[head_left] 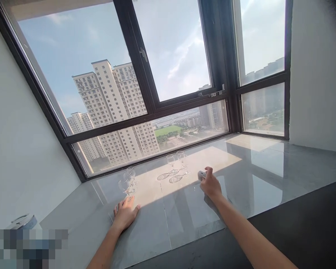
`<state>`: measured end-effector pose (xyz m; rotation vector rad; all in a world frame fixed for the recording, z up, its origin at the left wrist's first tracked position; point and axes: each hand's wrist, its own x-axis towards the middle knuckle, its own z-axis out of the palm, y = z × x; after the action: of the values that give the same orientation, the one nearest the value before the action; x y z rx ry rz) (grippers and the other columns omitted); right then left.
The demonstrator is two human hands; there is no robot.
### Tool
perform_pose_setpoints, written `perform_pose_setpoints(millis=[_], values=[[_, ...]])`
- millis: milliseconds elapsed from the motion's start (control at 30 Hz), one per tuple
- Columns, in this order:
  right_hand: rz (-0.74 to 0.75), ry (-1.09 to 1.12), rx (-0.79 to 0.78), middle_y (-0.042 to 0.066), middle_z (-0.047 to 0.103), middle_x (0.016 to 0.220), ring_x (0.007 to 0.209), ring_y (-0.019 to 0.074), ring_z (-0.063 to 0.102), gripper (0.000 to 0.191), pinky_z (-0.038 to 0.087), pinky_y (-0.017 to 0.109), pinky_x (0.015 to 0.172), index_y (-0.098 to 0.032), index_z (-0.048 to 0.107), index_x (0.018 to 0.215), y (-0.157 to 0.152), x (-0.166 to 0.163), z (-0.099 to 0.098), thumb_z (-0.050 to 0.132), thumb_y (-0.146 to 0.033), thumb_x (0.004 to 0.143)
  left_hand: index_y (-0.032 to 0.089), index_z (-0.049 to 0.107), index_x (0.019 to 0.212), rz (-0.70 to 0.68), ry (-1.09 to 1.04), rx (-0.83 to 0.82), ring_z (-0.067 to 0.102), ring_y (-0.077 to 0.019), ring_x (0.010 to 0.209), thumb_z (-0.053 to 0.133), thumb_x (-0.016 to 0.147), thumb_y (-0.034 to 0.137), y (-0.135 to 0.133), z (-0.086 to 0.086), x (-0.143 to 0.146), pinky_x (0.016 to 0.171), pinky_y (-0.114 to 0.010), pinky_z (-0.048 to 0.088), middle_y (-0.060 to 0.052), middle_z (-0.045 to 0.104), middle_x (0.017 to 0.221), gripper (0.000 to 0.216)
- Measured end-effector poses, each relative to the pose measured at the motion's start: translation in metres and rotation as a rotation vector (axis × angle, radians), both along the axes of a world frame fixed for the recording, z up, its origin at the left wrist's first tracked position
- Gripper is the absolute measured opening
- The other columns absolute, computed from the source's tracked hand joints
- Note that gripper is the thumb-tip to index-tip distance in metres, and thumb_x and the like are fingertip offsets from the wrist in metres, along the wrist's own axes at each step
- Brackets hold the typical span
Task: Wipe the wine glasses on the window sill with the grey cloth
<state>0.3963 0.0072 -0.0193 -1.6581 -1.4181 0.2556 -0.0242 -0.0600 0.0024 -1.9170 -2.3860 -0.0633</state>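
My left hand (126, 213) lies low on the grey polished windowsill (145, 220), thumb apart from the fingers and nothing plainly held. Just past its fingertips stand clear stemmed glasses (130, 173), so see-through that their outlines partly merge. My right hand (211, 185) is closed around a small white-and-grey object (201, 175), mostly covered by the fingers, so its kind is unclear. Between the hands, further back, two more clear stemmed glasses (170, 160) stand upright in sunlight, casting rounded shadows on the sill.
Dark-framed windows (154, 108) rise behind the sill, with a handle (143, 55) on the middle pane. White walls (316, 74) flank both sides. The sill's front edge drops to a dark face (296, 231). A white-and-blue container (24, 222) shows at lower left, beside a blurred patch.
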Motion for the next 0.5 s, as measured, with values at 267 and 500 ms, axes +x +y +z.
perform_pose_setpoints(millis=[267,500], values=[[-0.02,-0.075,-0.056,0.011,0.064,0.106,0.077,0.021,0.059,0.039,0.027,0.029,0.059,-0.019,0.031,0.127,0.001,-0.001,0.0,0.037,-0.013,0.09,0.02,0.035,0.151,0.167,0.018,0.096,0.027,-0.0354,0.143,0.031,0.089,0.061,-0.014,-0.012,0.026,0.116,-0.056,0.011,-0.017,0.033,0.156,0.074],[-0.015,-0.088,-0.06,0.011,0.063,0.112,0.077,0.021,0.06,0.04,0.028,0.03,0.06,-0.02,0.033,0.126,0.002,-0.003,0.001,0.039,-0.011,0.088,0.03,0.05,0.14,-0.463,-0.128,0.095,0.034,-0.029,0.139,0.035,0.092,0.057,0.011,-0.015,0.144,0.118,-0.046,0.018,-0.006,0.042,0.151,0.057]])
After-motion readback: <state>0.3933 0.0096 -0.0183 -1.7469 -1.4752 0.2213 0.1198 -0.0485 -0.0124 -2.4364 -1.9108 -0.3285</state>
